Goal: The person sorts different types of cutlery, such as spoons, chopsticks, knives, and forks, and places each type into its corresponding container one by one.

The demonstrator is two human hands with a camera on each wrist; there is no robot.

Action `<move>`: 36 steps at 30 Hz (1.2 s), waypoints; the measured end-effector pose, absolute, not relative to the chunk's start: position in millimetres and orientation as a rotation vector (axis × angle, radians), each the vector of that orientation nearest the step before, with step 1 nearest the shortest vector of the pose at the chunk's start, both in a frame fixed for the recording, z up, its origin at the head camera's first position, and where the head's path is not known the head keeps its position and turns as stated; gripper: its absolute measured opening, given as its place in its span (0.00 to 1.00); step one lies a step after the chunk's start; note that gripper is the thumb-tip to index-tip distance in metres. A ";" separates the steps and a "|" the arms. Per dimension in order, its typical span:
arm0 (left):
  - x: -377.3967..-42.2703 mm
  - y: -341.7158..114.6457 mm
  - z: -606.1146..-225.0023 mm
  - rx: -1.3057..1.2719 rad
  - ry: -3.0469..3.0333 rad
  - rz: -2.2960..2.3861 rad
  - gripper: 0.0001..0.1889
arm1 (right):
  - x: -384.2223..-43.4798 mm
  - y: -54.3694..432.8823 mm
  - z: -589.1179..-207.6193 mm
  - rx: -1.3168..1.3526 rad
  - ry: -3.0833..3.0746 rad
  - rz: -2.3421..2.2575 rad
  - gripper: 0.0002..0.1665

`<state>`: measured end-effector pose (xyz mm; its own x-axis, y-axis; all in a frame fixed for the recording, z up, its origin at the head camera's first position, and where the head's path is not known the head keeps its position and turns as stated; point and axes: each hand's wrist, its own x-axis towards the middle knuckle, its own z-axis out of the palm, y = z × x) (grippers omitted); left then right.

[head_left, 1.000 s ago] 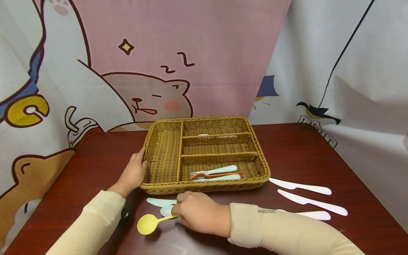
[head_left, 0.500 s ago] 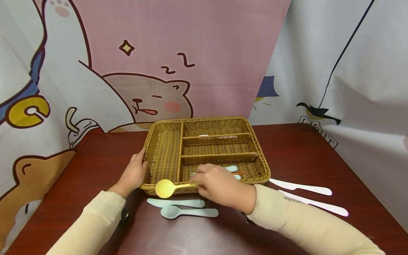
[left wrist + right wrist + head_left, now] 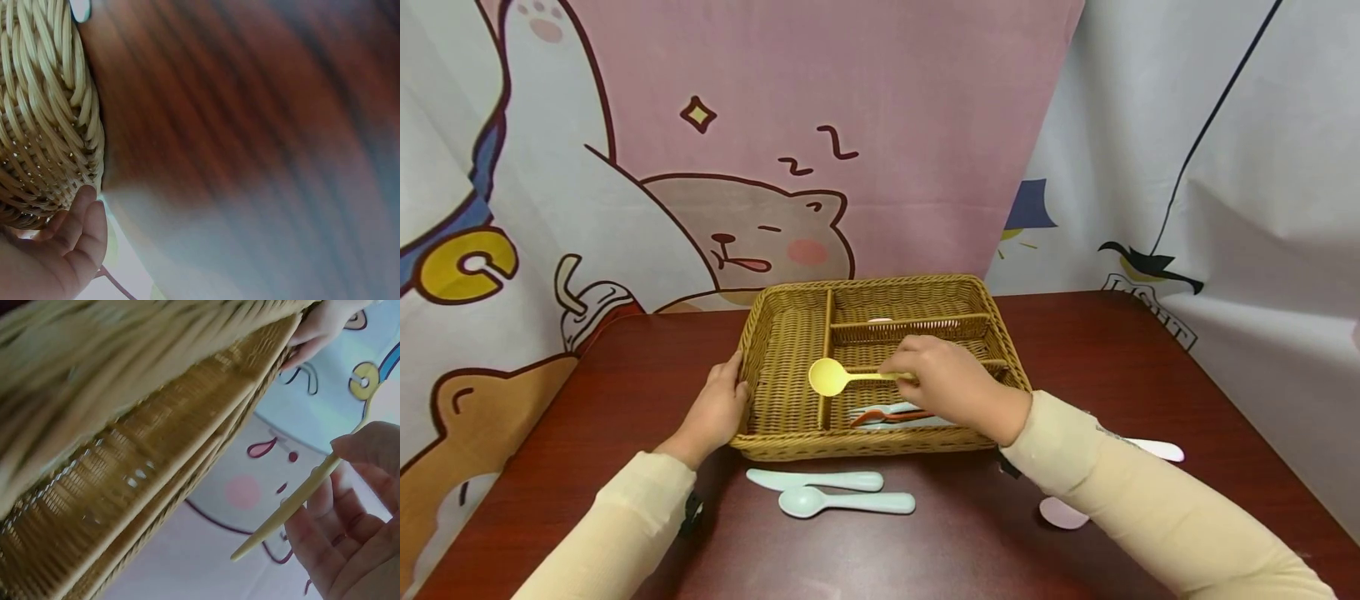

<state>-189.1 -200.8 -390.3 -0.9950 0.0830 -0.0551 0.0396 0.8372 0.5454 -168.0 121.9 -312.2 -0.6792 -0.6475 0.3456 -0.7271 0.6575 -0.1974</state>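
It looks like a corner of some indoor room, but whether home or studio I cannot tell. Cloth [image 3: 917,150] with cartoon animals [image 3: 745,217] and 2 Z marks [image 3: 836,142] hangs behind and at both sides of a dark red wooden table [image 3: 625,383]. The wicker basket [image 3: 865,444] and cutlery [image 3: 876,502] give a household character.

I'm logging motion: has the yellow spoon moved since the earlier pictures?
Yes: the yellow spoon went forward and right, from the basket's near side to over it.
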 end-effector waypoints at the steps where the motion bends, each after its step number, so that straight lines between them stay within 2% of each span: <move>1: -188.9 -200.8 -390.2 0.100 2.939 0.870 0.30 | -171.1 123.8 -311.6 1.103 -2.636 0.475 0.15; 25: -189.4 -202.4 -393.4 0.107 2.948 0.898 0.30 | -241.5 146.8 -304.2 0.768 -2.885 0.405 0.17; 36: -187.8 -200.0 -390.8 0.102 2.967 0.922 0.30 | -267.4 152.4 -311.7 0.719 -2.907 0.407 0.16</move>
